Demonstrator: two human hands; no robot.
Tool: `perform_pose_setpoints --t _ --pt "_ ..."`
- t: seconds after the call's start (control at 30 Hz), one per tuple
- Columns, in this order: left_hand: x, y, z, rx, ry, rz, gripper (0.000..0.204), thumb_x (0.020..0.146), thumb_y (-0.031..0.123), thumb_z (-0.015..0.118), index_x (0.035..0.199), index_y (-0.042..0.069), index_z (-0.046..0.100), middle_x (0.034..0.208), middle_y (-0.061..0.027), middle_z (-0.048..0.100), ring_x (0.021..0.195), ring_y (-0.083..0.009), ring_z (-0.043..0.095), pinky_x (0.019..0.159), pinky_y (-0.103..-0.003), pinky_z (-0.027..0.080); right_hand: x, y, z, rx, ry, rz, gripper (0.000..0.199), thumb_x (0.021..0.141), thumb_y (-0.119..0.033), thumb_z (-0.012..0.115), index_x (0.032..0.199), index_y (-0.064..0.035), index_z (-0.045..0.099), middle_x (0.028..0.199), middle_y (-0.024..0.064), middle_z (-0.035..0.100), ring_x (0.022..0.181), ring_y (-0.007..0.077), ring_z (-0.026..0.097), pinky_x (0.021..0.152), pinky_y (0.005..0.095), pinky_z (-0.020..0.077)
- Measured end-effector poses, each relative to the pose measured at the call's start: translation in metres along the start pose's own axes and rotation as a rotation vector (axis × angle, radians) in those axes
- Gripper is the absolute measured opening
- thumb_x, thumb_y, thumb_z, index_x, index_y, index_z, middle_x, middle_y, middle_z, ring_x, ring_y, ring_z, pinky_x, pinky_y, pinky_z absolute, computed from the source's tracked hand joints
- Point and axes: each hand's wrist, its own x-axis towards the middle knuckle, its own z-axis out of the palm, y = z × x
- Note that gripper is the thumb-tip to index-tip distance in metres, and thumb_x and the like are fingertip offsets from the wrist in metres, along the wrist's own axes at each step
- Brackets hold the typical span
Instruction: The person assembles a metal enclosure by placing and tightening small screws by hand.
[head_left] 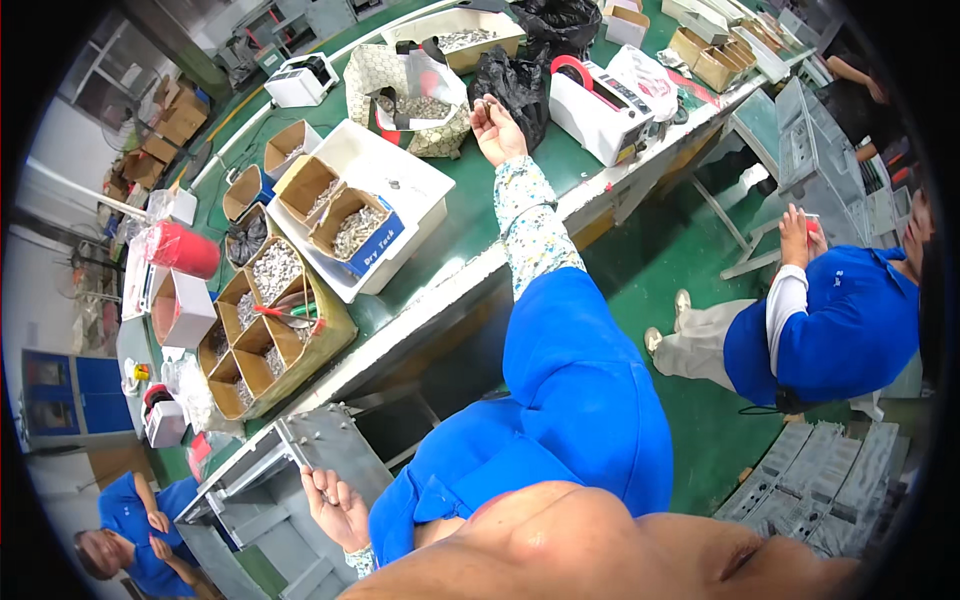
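Observation:
My right arm is stretched across the green bench, and my right hand hovers between a patterned bag of small metal parts and a black plastic bag. Its fingers are bent together; whatever they hold is too small to make out. Low in the view, my left hand is held beside a grey metal cabinet frame, fingers curled in. What lies inside them is hidden. Left of my right hand stands a white tray carrying cardboard boxes, one a blue-fronted box with small metal parts.
A divided cardboard box of hardware, with red-handled pliers on it, sits near the bench edge. A white machine stands at the right. One co-worker is to the right, another at lower left.

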Motion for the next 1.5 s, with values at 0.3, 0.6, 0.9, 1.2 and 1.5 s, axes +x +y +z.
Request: perform_pose_setpoints --t 0.3,0.6,0.9,1.2,1.5 --pt "-0.017 -0.002 -0.013 -0.049 0.000 0.079 0.019 0.094 0.016 0.035 0.102 0.003 0.045 0.069 0.0000 0.036 0.050 -0.0055 0.029 0.034 -0.018 0.025 0.014 0.022 0.037 -0.069 -0.062 -0.165 0.014 0.087 -0.010 0.049 0.098 -0.0033 0.055 0.087 0.0087 0.059 0.079 0.0187 0.059 0.075 0.0325 0.0494" --pt "-0.048 -0.008 -0.015 -0.061 0.196 0.252 0.018 0.094 0.015 0.035 0.101 0.002 0.045 0.071 -0.0010 0.040 0.053 -0.0050 0.031 0.037 -0.017 0.027 0.053 0.058 0.051 -1.029 0.121 -0.074 0.051 0.079 0.004 0.050 0.128 0.0015 0.033 0.095 0.0205 0.059 0.069 0.0246 0.063 0.053 0.0285 0.0517" --pt "-0.061 -0.017 -0.019 0.003 0.213 0.262 0.019 0.093 0.014 0.037 0.103 0.001 0.046 0.074 -0.0022 0.042 0.053 -0.0043 0.033 0.039 -0.016 0.028 -0.260 0.163 0.130 -0.937 -0.904 0.696 0.019 0.079 -0.013 0.057 0.095 -0.0024 0.059 0.084 0.0056 0.062 0.074 0.0121 0.058 0.065 0.0265 0.0480" --pt "-0.107 -0.022 -0.019 0.534 0.164 0.118 0.020 0.092 0.017 0.039 0.104 0.002 0.046 0.069 0.0014 0.041 0.048 -0.0009 0.030 0.040 -0.015 0.023 -0.396 0.163 0.190 -0.716 -1.621 0.260 0.028 0.074 -0.013 0.063 0.101 -0.0093 0.060 0.077 0.0074 0.054 0.067 0.0221 0.053 0.057 0.0305 0.0436" --pt "-0.215 -0.013 -0.082 0.577 0.150 0.113 0.019 0.089 0.012 0.037 0.102 0.003 0.047 0.072 0.0023 0.045 0.053 -0.0007 0.032 0.045 -0.015 0.027 -0.512 0.148 0.209 -0.633 -1.744 0.468 0.020 0.067 -0.006 0.064 0.086 -0.0094 0.061 0.074 0.0058 0.052 0.065 0.0215 0.053 0.055 0.0298 0.0440"
